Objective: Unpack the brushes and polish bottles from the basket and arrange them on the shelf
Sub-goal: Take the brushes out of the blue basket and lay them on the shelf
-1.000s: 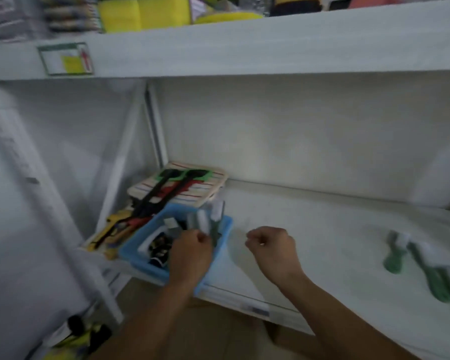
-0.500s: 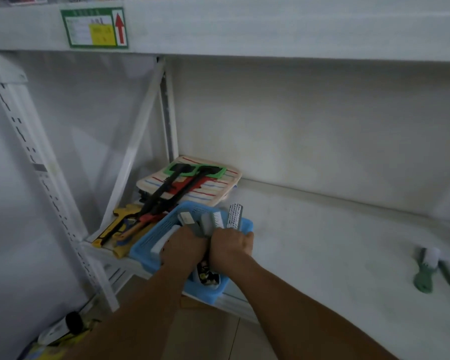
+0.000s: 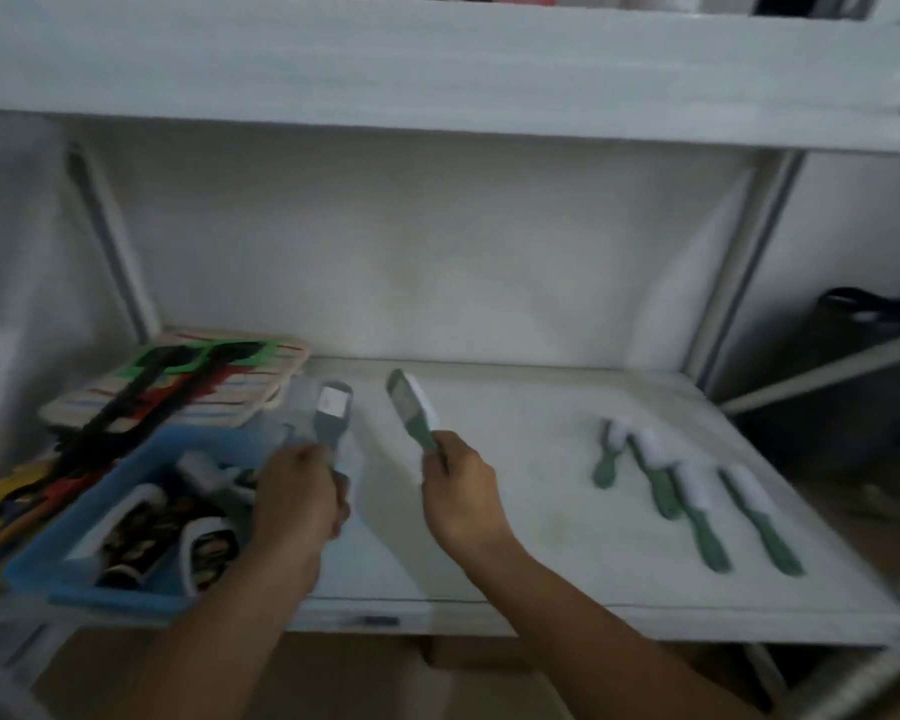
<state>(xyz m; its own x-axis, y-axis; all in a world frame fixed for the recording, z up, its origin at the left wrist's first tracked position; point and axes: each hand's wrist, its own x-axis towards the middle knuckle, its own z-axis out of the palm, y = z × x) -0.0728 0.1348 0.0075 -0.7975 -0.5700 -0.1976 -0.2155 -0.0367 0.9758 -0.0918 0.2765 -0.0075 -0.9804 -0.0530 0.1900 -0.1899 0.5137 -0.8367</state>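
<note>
Dim, motion-blurred, edges bowed.

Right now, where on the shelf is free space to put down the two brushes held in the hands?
Bare shelf lies between the right hand and the row of green brushes, and behind that row toward the back wall. The left end is crowded: blue basket, striped pads.

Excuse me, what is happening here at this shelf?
A person is unpacking a blue basket at the shelf's left end. The left hand holds a grey brush, the right hand a green brush, both raised above the shelf. Four green brushes already lie in a row on the right. Bottles remain in the basket.
</note>
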